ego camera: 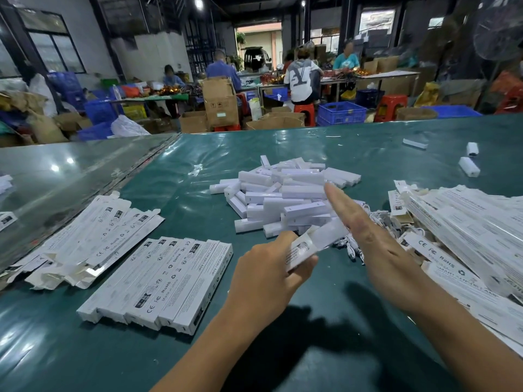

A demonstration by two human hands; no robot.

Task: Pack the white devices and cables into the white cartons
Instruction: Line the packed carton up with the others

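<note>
Carton [310, 246], long and white with printed markings, sits in the person's left hand [268, 274] just above the green table [184, 176], near the middle of the view. The left fingers curl around its near end, and its long axis runs up and to the right, away from the person, so the far end points toward the right hand [365, 222]. A white flap or device end appears to stick out at that far end, but blur makes it hard to tell which.

The right hand is flat, fingers straight and together, holding nothing. It lies alongside the far end of the carton, touching or almost touching it, with the fingertips reaching toward the pile of white devices [283, 196] heaped just beyond. Of the two hands, the right is plainly nearer that pile and nearer the tangle of white cables [368, 222] lying partly hidden just under and beside it.

To the left, a neat row of closed cartons [161, 281] lies side by side, with a fan of flat, unfilled cartons [85, 239] further left. More flat cartons [467, 222] are stacked at the right edge. Judging from this, the open far end faces the free right hand, which is best placed for pushing contents in or closing the flap.
</note>
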